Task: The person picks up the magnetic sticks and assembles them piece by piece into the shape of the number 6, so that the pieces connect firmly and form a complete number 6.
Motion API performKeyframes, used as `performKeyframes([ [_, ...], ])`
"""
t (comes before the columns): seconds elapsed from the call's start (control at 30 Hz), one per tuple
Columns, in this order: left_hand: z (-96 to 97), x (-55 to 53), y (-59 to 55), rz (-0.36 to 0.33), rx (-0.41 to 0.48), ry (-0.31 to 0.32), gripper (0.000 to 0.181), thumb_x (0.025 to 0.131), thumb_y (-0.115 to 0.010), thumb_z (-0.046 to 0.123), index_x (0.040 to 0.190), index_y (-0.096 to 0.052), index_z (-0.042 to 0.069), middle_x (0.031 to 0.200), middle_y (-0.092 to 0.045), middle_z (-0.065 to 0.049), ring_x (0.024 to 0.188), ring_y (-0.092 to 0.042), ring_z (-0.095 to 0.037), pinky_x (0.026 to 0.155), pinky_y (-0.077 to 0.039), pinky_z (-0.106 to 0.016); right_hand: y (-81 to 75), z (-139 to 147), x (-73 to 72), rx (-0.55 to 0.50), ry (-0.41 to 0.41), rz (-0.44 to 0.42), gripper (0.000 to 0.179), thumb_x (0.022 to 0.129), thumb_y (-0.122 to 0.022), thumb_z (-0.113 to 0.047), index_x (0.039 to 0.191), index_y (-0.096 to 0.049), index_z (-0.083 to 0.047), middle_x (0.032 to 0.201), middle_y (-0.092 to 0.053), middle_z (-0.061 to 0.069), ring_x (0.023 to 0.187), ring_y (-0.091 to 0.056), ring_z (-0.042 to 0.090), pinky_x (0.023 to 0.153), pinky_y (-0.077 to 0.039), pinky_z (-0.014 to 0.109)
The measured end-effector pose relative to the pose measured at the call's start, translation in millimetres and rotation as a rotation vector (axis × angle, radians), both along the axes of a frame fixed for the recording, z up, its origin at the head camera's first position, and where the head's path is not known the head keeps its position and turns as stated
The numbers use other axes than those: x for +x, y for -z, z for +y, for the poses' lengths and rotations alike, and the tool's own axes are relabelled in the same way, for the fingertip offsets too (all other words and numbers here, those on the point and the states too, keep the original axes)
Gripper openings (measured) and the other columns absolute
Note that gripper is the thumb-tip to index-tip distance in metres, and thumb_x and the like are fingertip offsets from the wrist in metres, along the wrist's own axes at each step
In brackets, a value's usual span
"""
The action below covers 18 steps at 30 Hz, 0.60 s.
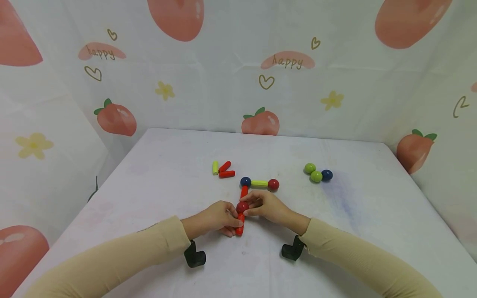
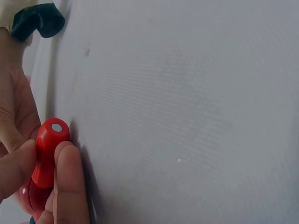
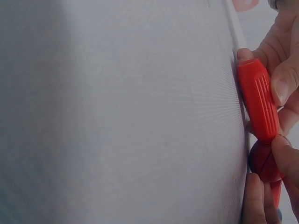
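Observation:
My left hand (image 1: 218,217) pinches a ribbed red rod (image 1: 239,229) between thumb and fingers; a round silver spot shows on the end of this rod (image 2: 57,128) in the left wrist view. The rod's other end meets a red ball (image 3: 264,162), which my right hand (image 1: 269,206) grips between thumb and fingers. From that ball another red rod (image 1: 244,192), partly hidden by the right fingers, runs away to a dark blue ball (image 1: 245,182). A yellow-green rod (image 1: 259,183) leads right from the blue ball to a second red ball (image 1: 273,184).
Behind the joined pieces, to the left, lie a short yellow-green rod (image 1: 215,167) and two loose red rods (image 1: 227,174). Two green balls (image 1: 316,176) and a blue ball (image 1: 326,175) sit together at the back right. A printed cloth (image 1: 223,82) hangs behind the white table (image 1: 156,165).

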<state>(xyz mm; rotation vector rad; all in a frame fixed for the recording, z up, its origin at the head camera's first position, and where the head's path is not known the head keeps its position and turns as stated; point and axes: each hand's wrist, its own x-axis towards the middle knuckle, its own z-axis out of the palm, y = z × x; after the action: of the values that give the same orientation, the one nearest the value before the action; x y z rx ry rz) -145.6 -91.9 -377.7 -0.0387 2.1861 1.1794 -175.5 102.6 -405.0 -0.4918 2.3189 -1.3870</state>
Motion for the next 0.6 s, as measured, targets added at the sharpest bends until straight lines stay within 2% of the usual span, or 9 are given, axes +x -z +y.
performKeyframes([
  [0.6,0.3,-1.8,4.8,-0.004,0.017,-0.011,0.021,0.092,-0.076,0.013,0.101,-0.059,0.004,0.070,-0.067,-0.004,0.053,-0.061,-0.007,0.057,-0.056,-0.018,-0.1,0.1,-0.6,-0.004,-0.006,0.001,0.035,0.090,-0.076,-0.007,0.124,-0.070,-0.003,0.117,-0.073,0.015,0.094,-0.067,0.013,0.087,-0.058,0.027],
])
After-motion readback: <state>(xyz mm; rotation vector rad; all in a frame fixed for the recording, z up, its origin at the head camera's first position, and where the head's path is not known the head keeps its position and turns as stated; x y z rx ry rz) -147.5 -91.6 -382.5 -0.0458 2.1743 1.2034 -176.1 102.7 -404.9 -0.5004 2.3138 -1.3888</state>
